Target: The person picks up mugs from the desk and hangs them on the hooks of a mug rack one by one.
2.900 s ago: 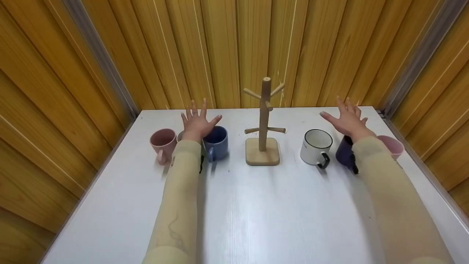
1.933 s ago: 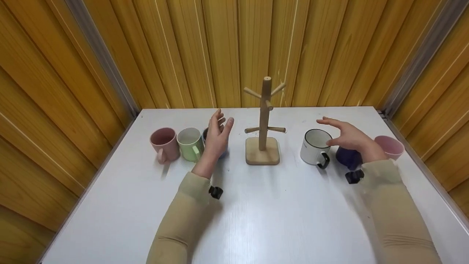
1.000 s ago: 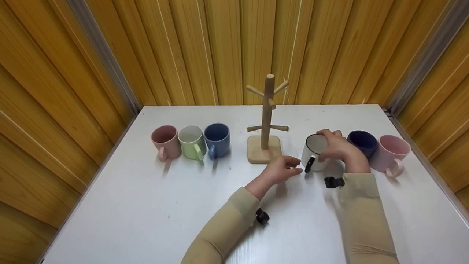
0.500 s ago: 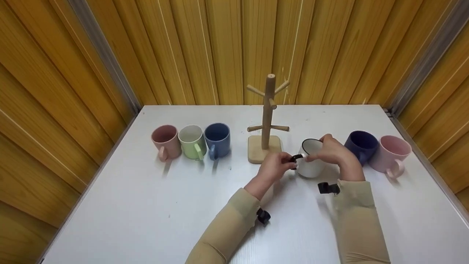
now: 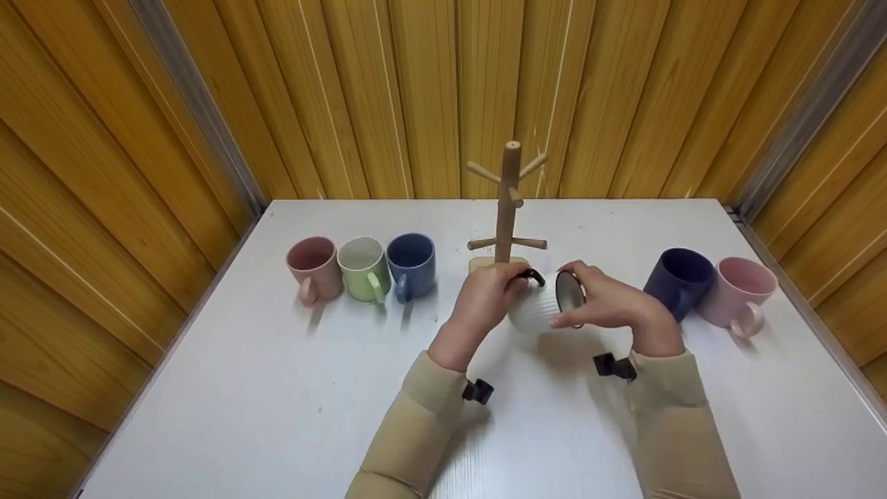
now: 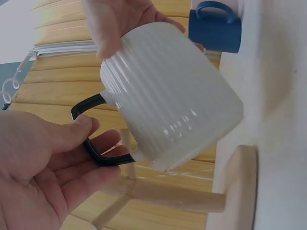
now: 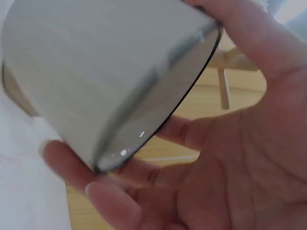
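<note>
A white ribbed mug (image 5: 537,310) with a black rim hangs tilted on its side just above the table, mouth facing right. My left hand (image 5: 478,298) pinches its black handle (image 6: 117,161) between thumb and fingers, as the left wrist view shows. At the mouth end, my right hand (image 5: 610,298) grips the mug, thumb on the near side and fingers on the far side. Right behind the mug stands a wooden mug tree (image 5: 506,222) with bare pegs; the mug and left hand hide part of its base.
To the left stand a pink mug (image 5: 313,272), a green mug (image 5: 364,274) and a blue mug (image 5: 411,269). A dark blue mug (image 5: 675,281) and another pink mug (image 5: 734,294) stand at the right. Wood-panelled walls (image 5: 416,97) surround the white table (image 5: 277,402).
Both hands came from the sides to the white mug. The right hand gripped it, the left took its handle, and the mug has moved left, lifted and tipped onto its side.
</note>
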Demonstrator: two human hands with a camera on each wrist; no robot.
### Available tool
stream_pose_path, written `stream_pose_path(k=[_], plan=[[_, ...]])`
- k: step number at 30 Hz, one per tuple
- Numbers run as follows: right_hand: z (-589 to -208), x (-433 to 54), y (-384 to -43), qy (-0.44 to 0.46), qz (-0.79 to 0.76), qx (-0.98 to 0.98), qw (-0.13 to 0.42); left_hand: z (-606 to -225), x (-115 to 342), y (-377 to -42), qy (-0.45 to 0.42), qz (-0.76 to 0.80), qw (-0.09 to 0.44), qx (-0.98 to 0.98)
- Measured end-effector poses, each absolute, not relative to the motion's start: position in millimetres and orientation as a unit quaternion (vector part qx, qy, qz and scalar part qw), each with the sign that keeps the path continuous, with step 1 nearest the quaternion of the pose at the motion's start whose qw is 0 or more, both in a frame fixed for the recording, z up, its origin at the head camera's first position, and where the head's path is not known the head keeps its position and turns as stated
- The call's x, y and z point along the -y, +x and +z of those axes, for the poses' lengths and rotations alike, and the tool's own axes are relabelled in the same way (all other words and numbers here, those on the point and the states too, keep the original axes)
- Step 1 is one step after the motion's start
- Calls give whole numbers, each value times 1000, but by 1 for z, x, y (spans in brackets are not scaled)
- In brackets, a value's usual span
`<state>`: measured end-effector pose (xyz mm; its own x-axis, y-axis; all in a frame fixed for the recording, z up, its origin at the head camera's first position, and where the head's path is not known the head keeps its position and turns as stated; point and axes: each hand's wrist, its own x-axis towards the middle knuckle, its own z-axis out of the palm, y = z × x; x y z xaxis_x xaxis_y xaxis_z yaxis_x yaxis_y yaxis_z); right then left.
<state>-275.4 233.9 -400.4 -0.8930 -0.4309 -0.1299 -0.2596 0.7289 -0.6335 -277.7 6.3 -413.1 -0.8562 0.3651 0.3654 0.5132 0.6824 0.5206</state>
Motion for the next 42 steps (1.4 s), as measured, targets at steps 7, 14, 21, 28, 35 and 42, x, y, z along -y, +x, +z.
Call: stream_pose_path(k=[7, 14, 21, 28, 35, 42], plan=[[-403, -203, -267, -275, -357, -890, 72, -399, 22, -277, -246, -331, 180, 893], [-415, -175, -276, -233, -470, -851, 20, -393, 46, -284, -136, -452, 181, 863], [-434, -146, -281, -151, -508, -848, -18, -394, 57, -293, -13, -443, 135, 886], [-451, -132, -289, -90, -536, -839, -21, -404, 58, -302, 24, -429, 69, 900], [-461, -130, -297, -66, -551, -832, -14, -417, 62, -314, 31, -456, 28, 889], [-470, -132, -303, -54, -562, -826, -2, -431, 62, -323, 10, -470, 36, 882]])
